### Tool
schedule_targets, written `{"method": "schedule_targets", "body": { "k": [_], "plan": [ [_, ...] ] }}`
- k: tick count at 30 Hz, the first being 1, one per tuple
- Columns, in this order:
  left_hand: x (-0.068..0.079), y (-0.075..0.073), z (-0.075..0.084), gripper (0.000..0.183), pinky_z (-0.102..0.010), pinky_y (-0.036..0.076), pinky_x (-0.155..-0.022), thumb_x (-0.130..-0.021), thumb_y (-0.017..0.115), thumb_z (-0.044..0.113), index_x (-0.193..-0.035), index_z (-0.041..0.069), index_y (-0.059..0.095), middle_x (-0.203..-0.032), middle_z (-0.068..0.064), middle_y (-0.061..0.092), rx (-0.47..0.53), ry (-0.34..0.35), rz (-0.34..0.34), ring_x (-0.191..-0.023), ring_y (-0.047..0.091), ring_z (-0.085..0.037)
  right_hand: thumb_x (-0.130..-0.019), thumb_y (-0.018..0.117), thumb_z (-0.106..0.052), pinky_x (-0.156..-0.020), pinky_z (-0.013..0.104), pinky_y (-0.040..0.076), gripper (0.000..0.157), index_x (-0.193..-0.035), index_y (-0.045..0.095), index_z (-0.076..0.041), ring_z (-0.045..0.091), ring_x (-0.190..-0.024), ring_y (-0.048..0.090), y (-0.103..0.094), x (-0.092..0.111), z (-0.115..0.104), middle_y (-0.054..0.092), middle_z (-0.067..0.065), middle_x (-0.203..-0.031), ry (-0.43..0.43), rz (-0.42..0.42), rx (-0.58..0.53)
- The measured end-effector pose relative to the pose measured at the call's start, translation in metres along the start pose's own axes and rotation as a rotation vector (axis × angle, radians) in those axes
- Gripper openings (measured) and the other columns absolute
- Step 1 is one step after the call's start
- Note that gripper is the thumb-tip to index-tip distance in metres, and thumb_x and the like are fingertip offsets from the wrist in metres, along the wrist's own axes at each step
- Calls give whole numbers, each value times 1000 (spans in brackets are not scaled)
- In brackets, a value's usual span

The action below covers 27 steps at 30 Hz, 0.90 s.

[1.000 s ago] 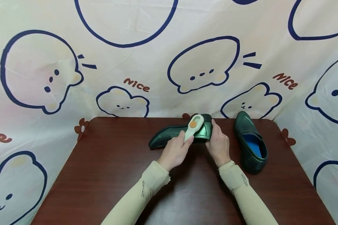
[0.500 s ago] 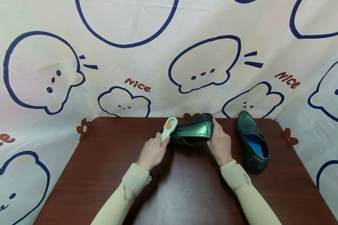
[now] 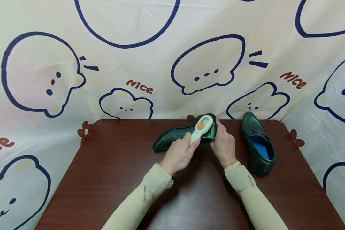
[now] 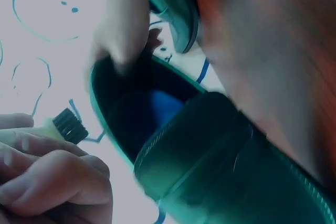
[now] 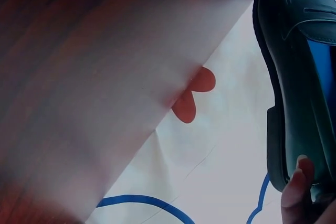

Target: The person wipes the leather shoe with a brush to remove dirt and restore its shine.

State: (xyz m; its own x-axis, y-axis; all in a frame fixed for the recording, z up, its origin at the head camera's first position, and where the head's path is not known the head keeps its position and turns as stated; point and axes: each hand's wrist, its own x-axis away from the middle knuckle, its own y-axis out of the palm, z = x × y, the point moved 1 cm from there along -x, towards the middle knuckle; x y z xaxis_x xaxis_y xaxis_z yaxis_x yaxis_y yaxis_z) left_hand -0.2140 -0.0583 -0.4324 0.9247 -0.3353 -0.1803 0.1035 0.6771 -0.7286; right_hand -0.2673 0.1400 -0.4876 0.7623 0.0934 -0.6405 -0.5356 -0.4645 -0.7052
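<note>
In the head view my left hand (image 3: 178,153) grips the handle of a pale shoe brush (image 3: 204,123) with an orange dot on its head. The brush overlaps the heel end of a dark green loafer (image 3: 168,134). My right hand (image 3: 224,145) holds that loafer at the heel, toe pointing left and the shoe tipped on its side. In the left wrist view, dark bristles (image 4: 71,126) face the far side of the shoe, close to its opening, and the blue insole (image 4: 163,106) shows. The right wrist view has fingertips (image 5: 300,174) on the heel.
A matching green loafer (image 3: 253,127) with a blue insole lies at the back right of the brown table (image 3: 109,179). A pale cartoon-printed cloth (image 3: 161,64) rises right behind the table's far edge and along both sides.
My left hand carried the brush left toward the toe half a second ago, and it is now back right over the heel end. The right hand stays at the heel.
</note>
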Motion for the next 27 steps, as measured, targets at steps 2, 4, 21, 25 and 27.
{"method": "schedule_targets", "body": {
  "k": [2, 4, 21, 25, 27],
  "plan": [
    [-2, 5, 1, 41, -27, 40, -50, -112, 39, 46, -99, 8, 47, -69, -2, 46, -15, 0, -3, -53, 47, -15, -74, 80, 10, -63, 48, 59, 71, -140, 51, 8, 37, -66, 68, 0, -2, -1, 67, 28, -115, -1, -7, 1],
    [-3, 8, 1, 40, -28, 40, -50, -112, 40, 45, -99, 7, 47, -69, -3, 47, -28, -13, 1, -52, 47, -15, -76, 80, 8, -65, 48, 60, 70, -140, 51, 8, 37, -66, 68, 0, -3, -1, 67, 29, -115, 0, -14, 2],
    [21, -13, -48, 38, -33, 36, -57, -112, 42, 42, -93, 9, 45, -69, -4, 40, -44, -190, 49, -59, 43, -21, -72, 75, 12, -59, 48, 57, 74, -142, 50, 7, 36, -62, 65, 1, -1, 6, 68, 27, -115, 3, -12, -10],
    [24, -13, -49, 39, -34, 38, -57, -112, 42, 43, -95, 8, 46, -69, -5, 42, -58, -183, 76, -59, 46, -21, -73, 76, 11, -60, 48, 58, 73, -142, 50, 7, 36, -63, 66, 2, 0, 5, 68, 28, -115, 0, -20, -7],
    [23, -11, -46, 40, -33, 39, -57, -112, 42, 44, -96, 8, 46, -69, -4, 43, -55, -163, 91, -59, 46, -21, -73, 76, 11, -59, 48, 58, 72, -141, 51, 8, 36, -63, 66, 1, 0, 4, 68, 28, -115, -5, -16, -5]
  ]
}}
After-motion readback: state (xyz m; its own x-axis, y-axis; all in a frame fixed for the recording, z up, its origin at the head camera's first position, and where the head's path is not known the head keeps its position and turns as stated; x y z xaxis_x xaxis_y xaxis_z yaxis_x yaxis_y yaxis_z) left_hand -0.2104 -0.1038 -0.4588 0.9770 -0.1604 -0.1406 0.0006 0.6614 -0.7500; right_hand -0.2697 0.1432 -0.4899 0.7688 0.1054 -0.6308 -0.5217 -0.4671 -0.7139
